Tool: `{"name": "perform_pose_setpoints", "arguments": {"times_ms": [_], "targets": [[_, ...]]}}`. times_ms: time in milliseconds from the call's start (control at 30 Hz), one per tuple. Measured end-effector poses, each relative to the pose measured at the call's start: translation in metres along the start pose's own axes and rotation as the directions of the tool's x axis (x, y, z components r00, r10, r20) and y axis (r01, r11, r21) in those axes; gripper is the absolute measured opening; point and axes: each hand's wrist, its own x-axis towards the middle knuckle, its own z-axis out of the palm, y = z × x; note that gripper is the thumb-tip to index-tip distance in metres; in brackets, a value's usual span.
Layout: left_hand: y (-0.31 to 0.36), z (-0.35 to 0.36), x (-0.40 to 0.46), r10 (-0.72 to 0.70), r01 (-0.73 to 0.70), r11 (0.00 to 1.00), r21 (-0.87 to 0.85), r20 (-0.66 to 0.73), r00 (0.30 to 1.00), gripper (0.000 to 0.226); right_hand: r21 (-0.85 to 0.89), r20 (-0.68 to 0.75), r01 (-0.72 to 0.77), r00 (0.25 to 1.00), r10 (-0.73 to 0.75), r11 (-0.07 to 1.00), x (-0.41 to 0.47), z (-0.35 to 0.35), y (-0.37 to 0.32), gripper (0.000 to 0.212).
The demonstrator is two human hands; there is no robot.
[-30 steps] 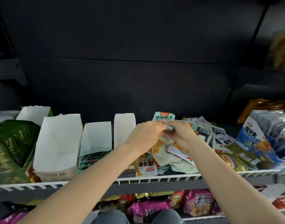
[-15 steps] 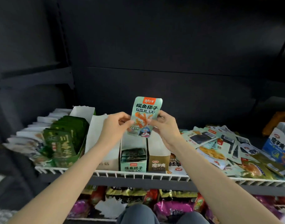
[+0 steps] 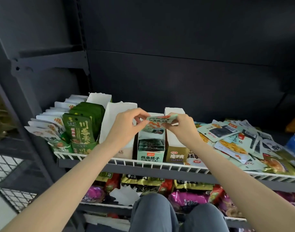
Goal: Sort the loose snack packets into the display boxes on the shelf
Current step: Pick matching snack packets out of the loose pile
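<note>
A pale green snack packet (image 3: 157,124) is tilted flat above the mint-green display box (image 3: 150,156), which holds several like packets. My left hand (image 3: 126,126) pinches the packet's left edge and my right hand (image 3: 180,125) pinches its right edge. A heap of loose packets (image 3: 233,144) lies on the wire shelf (image 3: 160,164) to the right. A tall white box (image 3: 116,114) stands left of the mint box, and a gold-fronted box (image 3: 177,153) stands right of it.
A dark green box of green packets (image 3: 83,131) and rows of white packets (image 3: 48,124) fill the shelf's left end. A blue box (image 3: 294,144) sits at the far right. Bagged snacks (image 3: 185,196) fill the lower shelf. My knees (image 3: 177,215) are below.
Both hands have lowered the pale green packet from upright in front of me to flat over the mint-green box. The view has shifted left and closer.
</note>
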Motion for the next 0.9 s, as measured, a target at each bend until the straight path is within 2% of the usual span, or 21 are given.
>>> {"name": "perform_pose_setpoints", "arguments": {"times_ms": [100,233,333,433,567,667,767,900], "targets": [[-0.004,0.001,0.0,0.005,-0.007,0.999,0.049,0.024,1.0,0.009,-0.108,0.103,0.033,0.994,-0.022,0.994,-0.002,0.002,0.001,0.025],[-0.012,0.003,0.0,-0.146,0.099,0.968,0.232,0.193,0.97,0.011,-0.141,0.137,0.086,0.988,-0.067,0.986,-0.006,0.008,0.003,0.023],[-0.013,0.007,-0.003,-0.202,0.103,0.937,0.333,0.277,0.939,0.019,-0.172,0.184,0.061,0.983,-0.029,0.983,-0.009,0.012,0.004,0.017],[-0.009,0.009,-0.004,-0.196,0.083,0.938,0.338,0.314,0.929,0.021,-0.209,0.235,0.064,0.972,-0.013,0.976,-0.011,0.014,0.007,0.018],[-0.003,0.015,-0.003,-0.18,0.074,0.943,0.324,0.311,0.933,0.019,-0.129,0.277,0.071,0.96,-0.033,0.989,-0.015,0.006,0.007,0.018],[0.014,0.027,0.006,-0.14,0.061,0.961,0.269,0.287,0.948,0.019,-0.075,0.209,0.02,0.978,-0.004,0.997,-0.016,-0.013,0.018,0.019],[0.041,0.054,0.022,-0.099,0.037,0.979,0.203,0.303,0.948,0.02,-0.054,0.077,-0.069,0.994,0.073,0.996,-0.014,-0.035,0.043,0.018],[0.075,0.114,0.054,-0.038,-0.015,0.987,0.162,0.322,0.946,0.025,-0.112,-0.086,-0.215,0.975,0.206,0.97,-0.011,-0.06,0.09,0.022]]}}
